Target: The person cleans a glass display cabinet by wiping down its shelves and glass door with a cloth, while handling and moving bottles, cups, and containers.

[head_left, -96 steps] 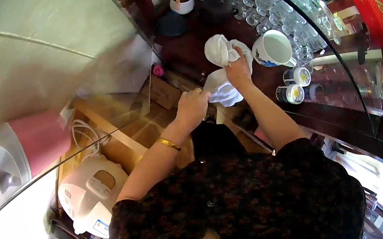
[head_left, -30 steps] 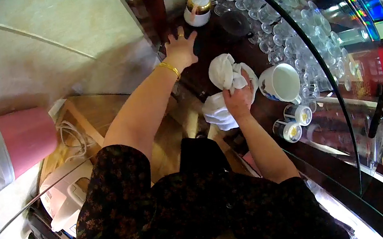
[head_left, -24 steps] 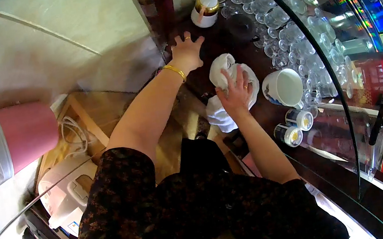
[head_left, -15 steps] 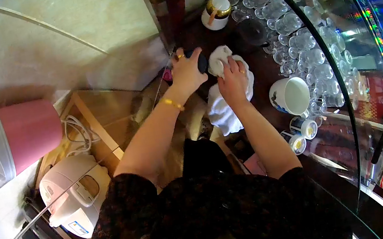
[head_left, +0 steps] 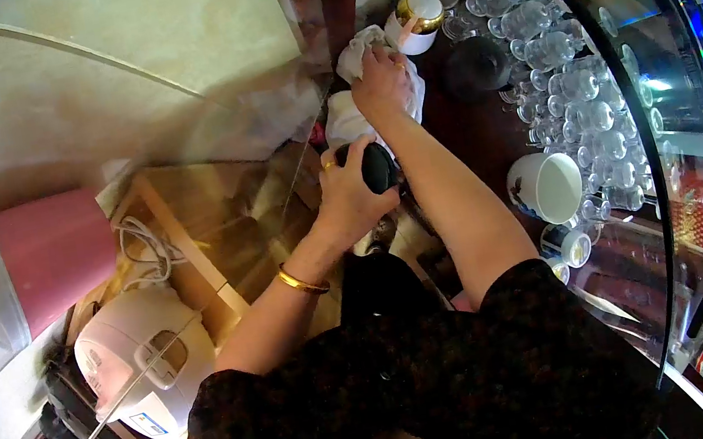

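My left hand [head_left: 352, 199] is closed around a small black round object [head_left: 379, 168] that looks like a lid or cup; its exact kind is not clear. My right hand [head_left: 382, 84] presses a bunched white cloth [head_left: 347, 119] onto the dark wooden shelf [head_left: 452, 125], near the corner by the wall. Just beyond the fingers stands a white and gold mug [head_left: 413, 37]. To the right of my right hand is a dark round item [head_left: 476, 68], perhaps a bowl.
Several stemmed glasses [head_left: 559, 49] crowd the right side behind a curved glass edge [head_left: 646, 136]. A white mug [head_left: 556, 189] and small jars [head_left: 569, 246] stand nearer me. At left are a pink and white container [head_left: 53, 253], a white rice cooker [head_left: 151, 348] and a cable [head_left: 152, 251].
My right hand has slid the cloth away from me and left, into the corner beside the gold mug. My left hand has drawn back toward my body with the black object still in it.
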Available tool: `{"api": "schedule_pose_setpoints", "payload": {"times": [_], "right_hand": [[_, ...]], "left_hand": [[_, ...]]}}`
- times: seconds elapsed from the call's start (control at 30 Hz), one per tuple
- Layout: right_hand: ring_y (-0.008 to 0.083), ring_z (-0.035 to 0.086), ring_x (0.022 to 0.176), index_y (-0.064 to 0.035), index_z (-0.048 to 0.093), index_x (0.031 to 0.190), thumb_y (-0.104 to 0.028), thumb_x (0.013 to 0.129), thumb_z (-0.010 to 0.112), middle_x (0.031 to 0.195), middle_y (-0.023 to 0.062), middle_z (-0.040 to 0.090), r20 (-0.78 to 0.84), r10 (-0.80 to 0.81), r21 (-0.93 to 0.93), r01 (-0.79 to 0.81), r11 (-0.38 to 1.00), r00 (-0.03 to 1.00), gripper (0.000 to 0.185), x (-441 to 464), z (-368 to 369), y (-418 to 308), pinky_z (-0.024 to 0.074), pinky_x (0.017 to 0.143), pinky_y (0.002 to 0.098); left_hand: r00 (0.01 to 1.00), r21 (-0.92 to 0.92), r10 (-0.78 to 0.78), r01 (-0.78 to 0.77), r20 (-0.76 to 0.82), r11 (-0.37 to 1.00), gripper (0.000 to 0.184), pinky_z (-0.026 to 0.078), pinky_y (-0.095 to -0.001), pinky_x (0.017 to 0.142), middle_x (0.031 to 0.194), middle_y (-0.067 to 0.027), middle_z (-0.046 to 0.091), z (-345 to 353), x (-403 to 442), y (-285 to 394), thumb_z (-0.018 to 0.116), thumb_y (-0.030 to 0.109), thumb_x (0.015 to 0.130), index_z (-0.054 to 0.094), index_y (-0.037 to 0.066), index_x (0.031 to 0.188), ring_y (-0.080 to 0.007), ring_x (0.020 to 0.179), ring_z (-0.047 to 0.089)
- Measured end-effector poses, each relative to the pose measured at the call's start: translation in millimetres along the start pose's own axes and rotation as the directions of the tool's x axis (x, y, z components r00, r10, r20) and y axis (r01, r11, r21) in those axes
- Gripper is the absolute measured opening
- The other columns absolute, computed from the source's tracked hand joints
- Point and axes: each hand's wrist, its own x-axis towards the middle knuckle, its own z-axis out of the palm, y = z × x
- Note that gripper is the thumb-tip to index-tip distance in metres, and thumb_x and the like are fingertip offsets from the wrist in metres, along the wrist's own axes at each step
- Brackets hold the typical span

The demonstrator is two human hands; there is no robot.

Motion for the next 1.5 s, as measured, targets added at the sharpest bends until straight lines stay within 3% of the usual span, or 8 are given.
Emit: {"api": "schedule_pose_setpoints", "payload": {"times": [0.17, 0.27, 0.4, 0.7, 0.87, 1.0, 1.1, 1.5], "right_hand": [[0.0343, 0.048, 0.107, -0.0093, 0.058, 0.108, -0.016, 0.067, 0.064, 0.111, 0.0098, 0.057, 0.263, -0.256, -0.020, 0.271, 0.962, 0.930, 0.042, -9, -7, 15, 0.0431, 0.086, 0.0405], [0.0335, 0.048, 0.108, -0.0096, 0.058, 0.108, -0.017, 0.068, 0.063, 0.111, 0.0099, 0.057, 0.282, -0.097, 0.018, 0.096, 0.995, 0.954, 0.041, -11, -43, 4, 0.0415, 0.089, 0.0408], [0.0301, 0.039, 0.119, -0.0101, 0.054, 0.113, -0.022, 0.071, 0.064, 0.125, 0.0037, 0.047, 0.013, -0.218, -0.020, 0.218, 0.976, 0.976, 0.045, -17, -5, 14, 0.0354, 0.094, 0.0464], [0.0308, 0.033, 0.124, -0.0108, 0.049, 0.118, -0.013, 0.066, 0.066, 0.129, 0.0051, 0.042, 0.179, -0.056, 0.033, 0.051, 0.998, 0.982, 0.054, -130, -45, 69, 0.0291, 0.097, 0.0502], [0.0320, 0.033, 0.124, -0.0112, 0.049, 0.118, -0.016, 0.065, 0.068, 0.128, 0.0077, 0.042, 0.120, 0.192, -0.030, -0.190, 0.981, 0.974, 0.057, -202, -68, 92, 0.0288, 0.097, 0.0506], [0.0310, 0.035, 0.122, -0.0066, 0.051, 0.114, -0.020, 0.062, 0.069, 0.126, 0.0077, 0.044, 0.059, 0.166, -0.090, -0.161, 0.983, 0.984, 0.057, -237, -63, 113, 0.0307, 0.095, 0.0506], [0.0323, 0.035, 0.120, -0.0065, 0.053, 0.110, -0.023, 0.061, 0.069, 0.126, 0.0078, 0.043, -0.101, 0.076, -0.072, -0.083, 0.994, 0.992, 0.055, -240, -55, 116, 0.0311, 0.093, 0.0519], [0.0332, 0.034, 0.119, -0.0127, 0.049, 0.117, -0.026, 0.064, 0.064, 0.126, 0.0085, 0.042, -0.022, 0.130, -0.103, -0.132, 0.986, 0.991, 0.057, -240, -57, 114, 0.0278, 0.096, 0.0494]], "left_hand": [[0.999, 0.029, 0.047, -0.048, 0.025, 0.998, 0.069, 0.033, -0.0473, 0.090, 0.101, -0.0242, 0.051, -1, 6, -2, 0.068, 0.018, 0.060, 0.039, 0.014, 0.122, -0.0429, 0.105, 0.038], [0.998, 0.132, 0.057, -0.058, 0.008, 0.990, 0.066, 0.036, -0.0459, 0.088, 0.103, -0.0214, 0.051, 0, 6, -3, 0.068, 0.016, 0.061, 0.040, 0.013, 0.121, -0.0418, 0.103, 0.041], [0.990, 0.125, 0.135, -0.130, -0.035, 0.984, 0.067, 0.030, -0.0488, 0.091, 0.104, -0.0237, 0.052, -1, 14, -3, 0.067, 0.019, 0.060, 0.040, 0.010, 0.121, -0.0440, 0.106, 0.037], [0.964, 0.327, 0.260, -0.227, -0.062, 0.918, 0.069, 0.033, -0.0508, 0.091, 0.114, -0.0273, 0.045, 12, 83, 11, 0.070, 0.023, 0.058, 0.042, 0.015, 0.120, -0.0469, 0.107, 0.036], [0.992, 0.438, 0.125, -0.103, -0.020, 0.893, 0.076, 0.032, -0.0526, 0.094, 0.118, -0.0326, 0.040, 33, 128, 14, 0.072, 0.033, 0.061, 0.037, 0.018, 0.127, -0.0459, 0.118, 0.031], [0.993, 0.499, -0.098, 0.056, 0.058, 0.865, 0.081, 0.044, -0.0498, 0.085, 0.133, -0.0270, 0.023, 39, 143, 29, 0.072, 0.037, 0.062, 0.031, 0.026, 0.132, -0.0489, 0.117, 0.031], [0.988, 0.570, -0.120, 0.043, 0.098, 0.820, 0.080, 0.047, -0.0480, 0.083, 0.133, -0.0227, 0.023, 36, 149, 19, 0.071, 0.037, 0.065, 0.030, 0.027, 0.133, -0.0486, 0.119, 0.030], [0.990, 0.612, -0.129, 0.073, 0.049, 0.788, 0.089, 0.041, -0.0511, 0.089, 0.134, -0.0238, 0.023, 48, 155, 3, 0.073, 0.037, 0.064, 0.022, 0.021, 0.135, -0.0478, 0.118, 0.032]]}}
